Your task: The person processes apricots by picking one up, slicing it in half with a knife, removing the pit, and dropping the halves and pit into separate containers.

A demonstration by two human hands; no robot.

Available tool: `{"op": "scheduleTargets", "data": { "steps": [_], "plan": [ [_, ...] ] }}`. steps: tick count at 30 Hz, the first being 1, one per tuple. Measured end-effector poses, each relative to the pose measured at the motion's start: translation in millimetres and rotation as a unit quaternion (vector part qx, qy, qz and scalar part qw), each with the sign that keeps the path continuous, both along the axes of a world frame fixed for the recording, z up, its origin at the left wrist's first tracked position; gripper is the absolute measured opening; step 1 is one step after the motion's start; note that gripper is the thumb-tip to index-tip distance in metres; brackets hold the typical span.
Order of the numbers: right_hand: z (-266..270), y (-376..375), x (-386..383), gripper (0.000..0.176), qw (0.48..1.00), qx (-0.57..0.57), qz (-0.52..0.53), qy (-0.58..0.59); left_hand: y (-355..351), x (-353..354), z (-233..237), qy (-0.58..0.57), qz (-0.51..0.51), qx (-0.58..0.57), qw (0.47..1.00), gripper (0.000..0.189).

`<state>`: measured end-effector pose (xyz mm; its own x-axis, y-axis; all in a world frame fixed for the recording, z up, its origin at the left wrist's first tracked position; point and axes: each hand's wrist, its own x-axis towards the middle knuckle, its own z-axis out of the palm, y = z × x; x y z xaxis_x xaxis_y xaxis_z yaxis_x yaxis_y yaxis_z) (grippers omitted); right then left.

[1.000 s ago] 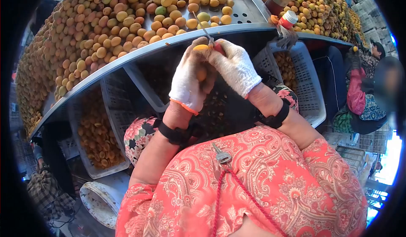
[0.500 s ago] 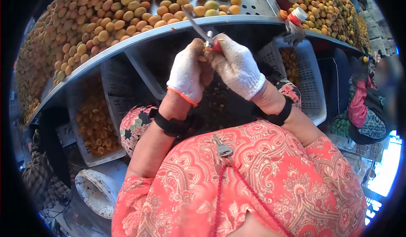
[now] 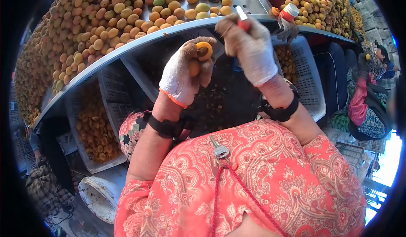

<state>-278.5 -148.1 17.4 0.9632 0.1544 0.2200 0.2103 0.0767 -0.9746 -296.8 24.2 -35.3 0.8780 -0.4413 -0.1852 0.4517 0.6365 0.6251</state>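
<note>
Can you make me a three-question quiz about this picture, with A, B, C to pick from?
1. Where is the orange fruit?
A in the left hand
B on the floor
C in a bottle

2. What colour are the gloves?
A blue
B white
C black

3. What is the right hand doing?
A lying flat and empty
B gripping a knife
C waving open

Answers:
1 A, the fingers curl around the fruit.
2 B, both are grubby white knit.
3 B, a red handle and blade stick out of the fist.

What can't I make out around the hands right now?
Head view:
- knife: only a red and silver bit shows; the blurred right hand covers the rest.
- apricot in the left hand: lower piece half wrapped by that hand.
- crate below: shadow hides its contents.
</note>
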Motion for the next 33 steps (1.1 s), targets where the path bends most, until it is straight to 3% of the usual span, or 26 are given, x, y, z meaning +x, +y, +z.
{"op": "scheduleTargets", "data": {
  "steps": [1,3,5,7,9,12,16,18,19,21,23,24,25,27,33],
  "plan": [
    [3.8,-6.4,3.3,0.012,0.998,0.045,0.006,0.037,-0.3,-1.9,-1.7,0.0,-0.001,0.0,1.0,0.032],
    [2.5,-5.4,4.7,0.017,0.996,0.086,0.0,-0.014,-0.8,-4.4,-2.2,0.067,0.035,-0.031,0.997,0.036],
    [13.2,-9.8,-0.5,0.03,0.978,-0.172,-0.056,-0.104,-3.2,-3.5,2.8,0.096,0.043,-0.029,0.994,0.036],
    [16.8,-1.7,-9.5,0.034,0.986,-0.131,-0.051,-0.087,-4.8,-4.6,3.5,0.128,0.051,-0.027,0.99,0.036],
    [19.9,4.4,-13.5,0.024,0.999,0.008,-0.036,-0.028,-6.2,-5.6,1.6,0.102,0.068,-0.027,0.992,0.036],
    [20.9,6.1,-13.8,0.025,0.999,0.033,-0.028,0.001,-7.7,-4.1,5.1,0.024,0.076,-0.039,0.996,0.034],
    [14.8,5.2,-11.9,0.025,0.999,0.002,-0.011,0.037,0.3,-1.6,0.1,0.015,0.045,-0.073,0.996,0.032],
    [10.9,8.2,-12.9,0.026,0.994,-0.1,-0.037,-0.011,6.2,1.5,-8.9,0.088,0.004,-0.105,0.991,0.026],
    [12.8,7.8,-15.4,0.026,0.995,-0.097,-0.031,-0.013,3.2,-0.1,-10.5,0.086,0.01,-0.102,0.991,0.026],
    [16.0,9.2,-19.6,0.019,0.994,0.033,0.001,0.107,-3.3,-7.8,-3.7,0.035,0.076,0.005,0.997,0.024],
    [6.2,-1.3,-13.7,0.026,0.986,-0.163,0.033,0.032,-4.4,-16.7,3.6,0.014,0.159,0.033,0.987,0.024],
    [8.0,6.6,-12.7,0.03,0.976,0.056,0.078,0.194,-1.8,-12.3,-2.5,0.026,0.109,-0.015,0.994,0.022],
    [15.3,12.2,-14.6,0.037,0.985,-0.007,0.038,0.168,-1.1,-11.0,-4.6,0.032,0.05,-0.063,0.996,0.02],
    [5.9,9.7,-16.3,0.044,0.991,0.053,0.037,0.12,-3.0,-19.1,6.6,-0.012,0.09,0.019,0.996,0.012],
    [4.3,22.4,-24.3,0.04,0.954,0.186,0.067,0.225,-1.0,-46.2,27.3,0.048,0.119,-0.032,0.991,0.015]
  ]
}}
